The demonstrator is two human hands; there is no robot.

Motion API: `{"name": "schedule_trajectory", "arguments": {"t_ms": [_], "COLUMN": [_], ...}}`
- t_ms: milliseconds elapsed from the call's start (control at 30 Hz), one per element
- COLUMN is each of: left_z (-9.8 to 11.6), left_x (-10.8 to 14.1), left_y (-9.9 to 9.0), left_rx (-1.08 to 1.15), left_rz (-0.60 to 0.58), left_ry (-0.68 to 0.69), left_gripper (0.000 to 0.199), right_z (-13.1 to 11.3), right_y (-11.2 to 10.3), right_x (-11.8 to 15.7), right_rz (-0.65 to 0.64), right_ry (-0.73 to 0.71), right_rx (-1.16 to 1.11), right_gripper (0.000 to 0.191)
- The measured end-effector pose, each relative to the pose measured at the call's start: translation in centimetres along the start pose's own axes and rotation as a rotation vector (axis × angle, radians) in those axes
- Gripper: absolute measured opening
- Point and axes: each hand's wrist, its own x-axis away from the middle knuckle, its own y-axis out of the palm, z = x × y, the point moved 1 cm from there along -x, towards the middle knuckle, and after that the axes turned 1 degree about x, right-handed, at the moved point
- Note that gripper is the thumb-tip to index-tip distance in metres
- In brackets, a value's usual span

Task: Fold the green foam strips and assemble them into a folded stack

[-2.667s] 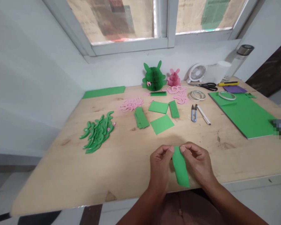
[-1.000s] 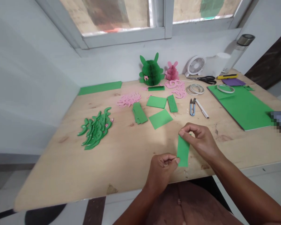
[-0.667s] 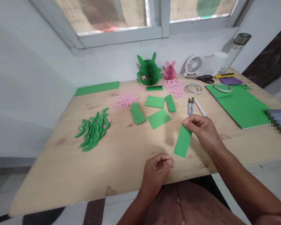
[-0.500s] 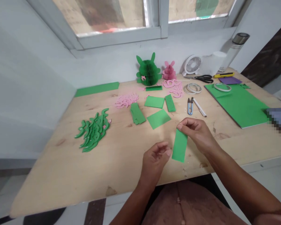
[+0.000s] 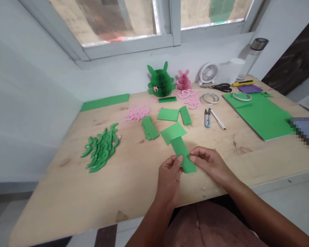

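A green paper strip (image 5: pixel 181 151) is held tilted over the near middle of the table. My left hand (image 5: pixel 171 171) pinches its left edge, thumb on top. At its right edge are the closed fingertips of my right hand (image 5: pixel 206 159), also gripping the paper. The strip's far end overlaps a flat green sheet (image 5: pixel 170 132). Beyond lie a green rectangle (image 5: pixel 168 114), a narrow green piece (image 5: pixel 185 115) and a small stack of green strips (image 5: pixel 149 128).
Green curved cutouts (image 5: pixel 103 149) are heaped at the left, pink cutouts (image 5: pixel 137 114) behind them. Snips (image 5: pixel 207 119), a white pen (image 5: pixel 217 119), tape rolls (image 5: pixel 209 98) and a green pad (image 5: pixel 262 116) lie right. Paper figures, a fan (image 5: pixel 208 73) and a bottle (image 5: pixel 252 58) stand behind.
The green strip has moved left and turned, its far end now pointing up-left. My left hand has closed on it, and my right hand has shifted down along its edge. The view has shifted slightly.
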Motion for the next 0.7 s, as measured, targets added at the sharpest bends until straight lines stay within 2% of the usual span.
{"name": "schedule_trajectory", "arguments": {"t_ms": [333,567,700], "left_z": [-0.2,-0.2,-0.2], "left_x": [0.4,0.1,0.1], "left_y": [0.3,0.5,0.6], "left_rx": [0.145,0.223,0.269], "left_rz": [-0.045,0.003,-0.008], "left_ry": [-0.041,-0.028,-0.039], "left_gripper": [0.015,0.015,0.016], "right_z": [0.7,0.4,0.5], "right_y": [0.2,0.3,0.3], "right_x": [1.0,1.4,1.7], "right_rz": [0.078,0.048,0.082], "right_ry": [-0.093,-0.126,-0.164], "right_rx": [0.172,0.22,0.286], "right_gripper": [0.017,0.013,0.015]}}
